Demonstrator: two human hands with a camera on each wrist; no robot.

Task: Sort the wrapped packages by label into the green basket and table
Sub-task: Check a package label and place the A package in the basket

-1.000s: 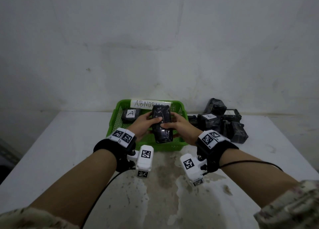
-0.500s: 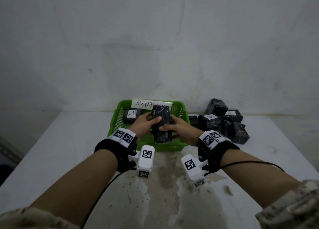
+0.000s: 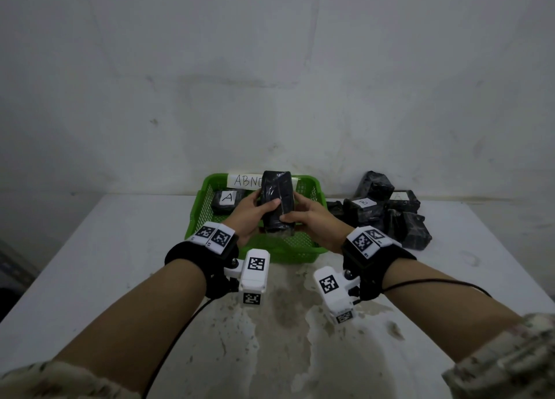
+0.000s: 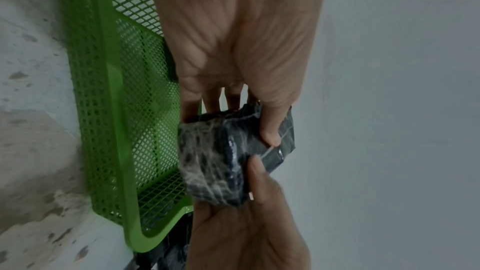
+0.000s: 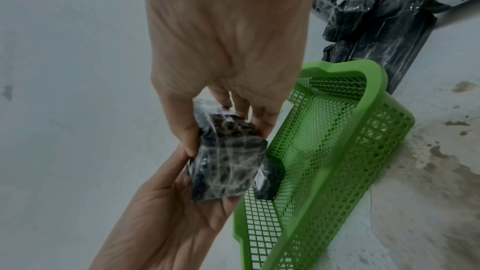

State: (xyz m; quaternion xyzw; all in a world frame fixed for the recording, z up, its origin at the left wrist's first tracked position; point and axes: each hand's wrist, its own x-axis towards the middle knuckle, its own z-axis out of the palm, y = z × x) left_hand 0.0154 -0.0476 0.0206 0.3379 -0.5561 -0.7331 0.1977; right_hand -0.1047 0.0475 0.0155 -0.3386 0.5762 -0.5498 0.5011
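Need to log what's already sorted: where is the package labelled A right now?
In the head view, the package labelled A lies inside the green basket, in its far-left corner, left of the black package held up in both hands.

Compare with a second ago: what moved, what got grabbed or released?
The held package, gripped by the left hand and right hand throughout, has been tipped more upright over the green basket, its top now covering more of the sign. Nothing was grabbed or released. The A-labelled package in the basket and the pile on the table stayed put.
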